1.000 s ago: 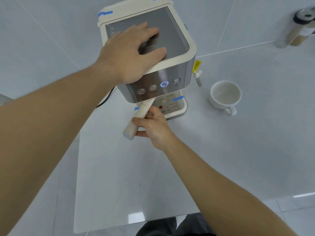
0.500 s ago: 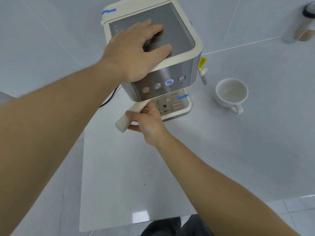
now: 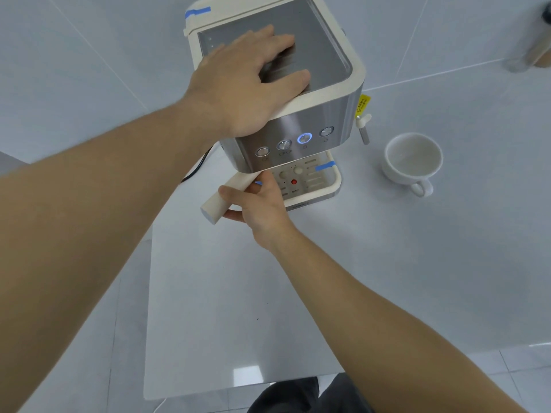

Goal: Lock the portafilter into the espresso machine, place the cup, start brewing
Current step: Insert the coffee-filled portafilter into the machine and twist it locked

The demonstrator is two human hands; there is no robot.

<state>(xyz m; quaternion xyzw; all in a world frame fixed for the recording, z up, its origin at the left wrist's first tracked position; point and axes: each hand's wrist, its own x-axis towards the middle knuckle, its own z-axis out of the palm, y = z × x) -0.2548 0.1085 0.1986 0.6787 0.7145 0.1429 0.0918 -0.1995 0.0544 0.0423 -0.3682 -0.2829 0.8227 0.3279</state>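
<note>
My left hand (image 3: 247, 81) lies flat and open on the metal top of the espresso machine (image 3: 298, 114), fingers spread, palm over the front left corner; it grips nothing, it only presses down. My right hand (image 3: 262, 204) is closed around the cream handle of the portafilter (image 3: 229, 193), thumb over the top and fingers curled beneath. The handle sticks out from under the front of the machine, pointing toward me and to my left, its blunt end free in the air above the table (image 3: 223, 323). The head of the portafilter is hidden under the machine's front panel, so I cannot tell whether it is seated.

On that steel panel sits a row of four round buttons; the third from the left, the power button (image 3: 304, 138), glows with a blue ring. Below, the drip tray (image 3: 334, 186) shows slots, a red dot and a strip of blue tape (image 3: 325, 166). Another strip of blue tape marks the back left corner of the top. The steam wand (image 3: 363, 131) hangs at the machine's right side under a yellow tag (image 3: 362, 104).

The white cup (image 3: 413, 160) stands upright on the table to the right of the machine, apart from it, with its handle turned toward me. A black cord (image 3: 198, 165) runs off behind my left forearm.
</note>
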